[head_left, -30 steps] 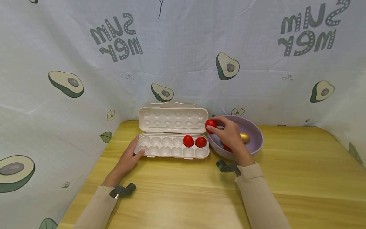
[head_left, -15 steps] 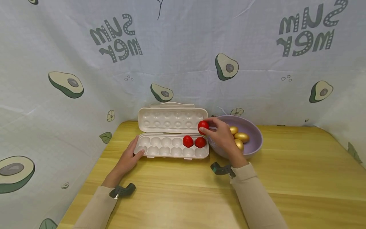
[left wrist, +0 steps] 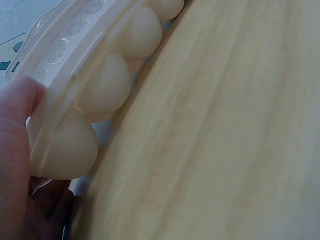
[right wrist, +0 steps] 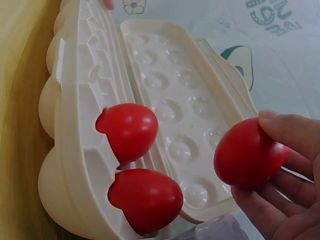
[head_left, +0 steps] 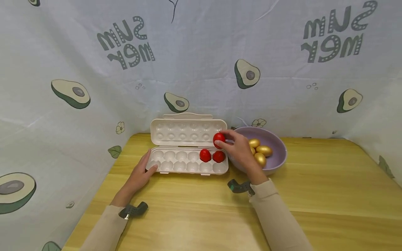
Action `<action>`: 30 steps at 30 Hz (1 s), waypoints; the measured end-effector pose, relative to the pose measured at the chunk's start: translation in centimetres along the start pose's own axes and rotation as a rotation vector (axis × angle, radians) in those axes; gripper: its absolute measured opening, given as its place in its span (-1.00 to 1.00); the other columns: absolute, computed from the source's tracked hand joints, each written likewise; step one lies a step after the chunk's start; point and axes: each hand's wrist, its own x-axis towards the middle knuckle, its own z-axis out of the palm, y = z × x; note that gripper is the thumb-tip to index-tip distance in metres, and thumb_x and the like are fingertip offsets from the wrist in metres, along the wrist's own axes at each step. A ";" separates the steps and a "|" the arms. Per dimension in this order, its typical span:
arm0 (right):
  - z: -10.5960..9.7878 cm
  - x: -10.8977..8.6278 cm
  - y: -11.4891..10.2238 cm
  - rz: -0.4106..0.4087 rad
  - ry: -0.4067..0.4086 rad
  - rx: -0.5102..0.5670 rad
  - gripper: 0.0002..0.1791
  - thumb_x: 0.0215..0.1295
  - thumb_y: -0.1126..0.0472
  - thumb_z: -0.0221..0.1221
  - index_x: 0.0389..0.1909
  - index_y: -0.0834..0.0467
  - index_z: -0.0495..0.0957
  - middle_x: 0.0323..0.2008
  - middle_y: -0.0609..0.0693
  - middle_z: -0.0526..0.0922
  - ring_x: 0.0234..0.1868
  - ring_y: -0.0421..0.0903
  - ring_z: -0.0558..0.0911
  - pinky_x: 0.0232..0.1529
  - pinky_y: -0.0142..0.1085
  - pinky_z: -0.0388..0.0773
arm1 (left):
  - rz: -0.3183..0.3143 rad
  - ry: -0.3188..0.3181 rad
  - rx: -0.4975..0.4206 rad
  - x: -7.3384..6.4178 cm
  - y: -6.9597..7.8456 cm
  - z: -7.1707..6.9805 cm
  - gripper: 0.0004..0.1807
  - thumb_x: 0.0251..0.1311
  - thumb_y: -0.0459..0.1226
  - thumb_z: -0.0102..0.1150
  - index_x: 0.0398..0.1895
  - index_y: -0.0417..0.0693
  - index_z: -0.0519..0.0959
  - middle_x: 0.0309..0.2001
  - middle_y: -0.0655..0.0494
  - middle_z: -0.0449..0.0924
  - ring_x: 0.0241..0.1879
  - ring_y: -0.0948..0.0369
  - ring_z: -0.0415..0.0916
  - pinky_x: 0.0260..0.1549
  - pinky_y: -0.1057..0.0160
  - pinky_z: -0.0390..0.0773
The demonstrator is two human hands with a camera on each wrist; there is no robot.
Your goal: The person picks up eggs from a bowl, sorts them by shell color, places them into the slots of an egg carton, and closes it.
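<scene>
My left hand [head_left: 140,175] grips the left end of a white plastic egg carton [head_left: 180,167], its thumb on the rim and fingers curled underneath in the left wrist view [left wrist: 50,200]. The carton lies on the table with its lid [head_left: 188,143] tipped back. Two red eggs, one [head_left: 205,155] left of the other [head_left: 218,156], sit in its back row near the right end. Between thumb and fingers, my right hand [head_left: 241,150] pinches a third red egg [right wrist: 246,153], held above the carton's right end, in front of the lid.
Right beside the carton stands a purple bowl [head_left: 278,153] with several golden eggs [head_left: 260,159] in it; my right wrist overlaps its left side. A pale cloth [head_left: 201,76] printed with avocados hangs behind the wooden table [head_left: 194,209].
My right hand has carried the red egg leftward from the bowl's left edge to over the carton's right end, uncovering the golden eggs. The left hand keeps its hold on the carton.
</scene>
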 end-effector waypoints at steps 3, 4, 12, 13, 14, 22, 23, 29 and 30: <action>0.3 0.1 -0.1 -0.009 -0.009 0.015 -0.49 0.16 0.04 0.37 0.09 0.16 0.55 -0.01 0.06 0.63 0.07 -0.03 0.58 0.06 -0.20 0.55 | 0.004 0.006 0.003 -0.1 -0.1 0.0 -0.18 0.39 -0.12 0.01 0.53 -0.21 -0.14 0.50 -0.22 -0.11 0.46 -0.15 -0.12 0.38 -0.16 -0.05; 0.4 0.1 -0.2 -0.016 -0.014 0.024 -0.49 0.16 0.04 0.37 0.09 0.16 0.55 -0.02 0.06 0.63 0.07 -0.03 0.58 0.06 -0.20 0.55 | 0.004 0.007 0.005 -0.1 -0.1 0.0 -0.19 0.39 -0.11 0.00 0.53 -0.21 -0.14 0.50 -0.23 -0.11 0.46 -0.15 -0.12 0.38 -0.16 -0.06; 1.5 0.2 -0.2 -0.029 -0.016 0.113 -0.57 0.13 0.11 0.39 0.02 0.14 0.59 -0.07 0.07 0.65 0.00 -0.03 0.60 0.01 -0.23 0.58 | -0.016 -0.003 0.010 0.0 -0.3 0.1 -0.17 0.40 -0.07 0.00 0.53 -0.20 -0.15 0.51 -0.21 -0.13 0.47 -0.14 -0.14 0.38 -0.16 -0.06; 1.7 0.3 -0.2 -0.033 -0.015 0.109 -0.57 0.14 0.12 0.39 0.02 0.15 0.59 -0.08 0.08 0.65 -0.01 -0.02 0.61 0.00 -0.22 0.59 | -0.017 -0.004 0.011 0.0 -0.3 0.1 -0.17 0.40 -0.07 0.00 0.53 -0.19 -0.15 0.51 -0.20 -0.13 0.47 -0.14 -0.14 0.38 -0.16 -0.06; 1.8 0.4 -0.1 -0.033 -0.016 0.106 -0.57 0.14 0.13 0.38 0.02 0.15 0.59 -0.08 0.09 0.65 -0.02 -0.01 0.62 0.00 -0.21 0.59 | -0.016 -0.004 0.012 0.0 -0.3 0.1 -0.17 0.40 -0.07 -0.01 0.53 -0.20 -0.15 0.51 -0.21 -0.13 0.47 -0.15 -0.14 0.38 -0.16 -0.06; 2.4 1.3 0.2 -0.073 -0.010 0.104 -0.59 0.15 0.14 0.38 0.01 0.20 0.59 -0.11 0.16 0.66 -0.04 0.05 0.62 0.02 -0.12 0.58 | -0.003 0.010 0.011 0.1 -0.1 -0.3 -0.18 0.40 -0.08 0.00 0.53 -0.21 -0.14 0.50 -0.22 -0.12 0.46 -0.16 -0.13 0.37 -0.18 -0.06; 2.4 1.4 0.1 -0.071 -0.010 0.101 -0.59 0.15 0.14 0.38 0.00 0.19 0.60 -0.11 0.14 0.66 -0.04 0.03 0.62 0.02 -0.13 0.58 | -0.001 0.012 0.012 0.1 -0.2 -0.3 -0.18 0.40 -0.08 0.00 0.53 -0.21 -0.14 0.50 -0.23 -0.12 0.46 -0.17 -0.13 0.37 -0.18 -0.06; 2.7 1.5 -0.2 -0.040 -0.014 0.084 -0.60 0.15 0.14 0.37 0.01 0.16 0.59 -0.09 0.10 0.66 -0.04 0.00 0.63 -0.02 -0.17 0.60 | 0.001 0.012 0.011 0.0 -0.4 0.1 -0.17 0.39 -0.09 0.02 0.53 -0.21 -0.14 0.50 -0.22 -0.10 0.46 -0.16 -0.10 0.37 -0.16 -0.05; 2.7 1.5 -0.3 -0.036 -0.014 0.080 -0.59 0.15 0.15 0.38 0.01 0.16 0.59 -0.09 0.10 0.66 -0.04 0.01 0.63 -0.01 -0.17 0.60 | 0.002 0.012 0.010 0.0 -0.4 0.1 -0.17 0.39 -0.08 0.02 0.53 -0.21 -0.14 0.50 -0.23 -0.10 0.45 -0.16 -0.10 0.37 -0.16 -0.04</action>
